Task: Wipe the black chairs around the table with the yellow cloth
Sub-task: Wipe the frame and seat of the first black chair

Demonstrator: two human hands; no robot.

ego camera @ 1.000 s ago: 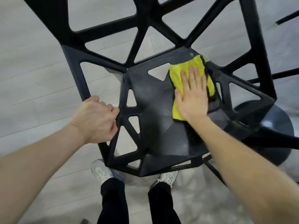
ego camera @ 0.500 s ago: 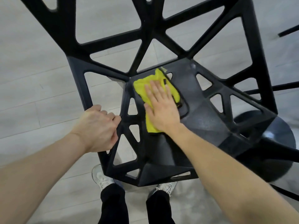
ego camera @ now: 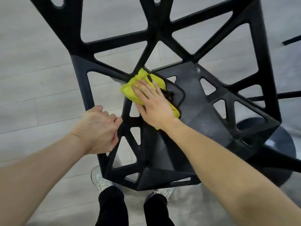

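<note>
1. Head view, centre of frame: the right hand (ego camera: 153,105) is lying flat with fingers straight, pressing the cloth (ego camera: 130,88) onto the seat of the chair (ego camera: 211,115). The cloth is bunching at the seat's upper-left corner, touching the struts where seat meets back.
2. Head view, left of centre: the left hand (ego camera: 97,129) is curling its fingers round the seat's left edge strut, gripping it and seemingly steadying the chair.
3. Head view, the deciding relation: the cloth is lying under and up-left of the right palm, its long axis running diagonally toward lower right. Bare seat is stretching away to the right and lower right, so the right hand seems better placed to sweep there.
</note>
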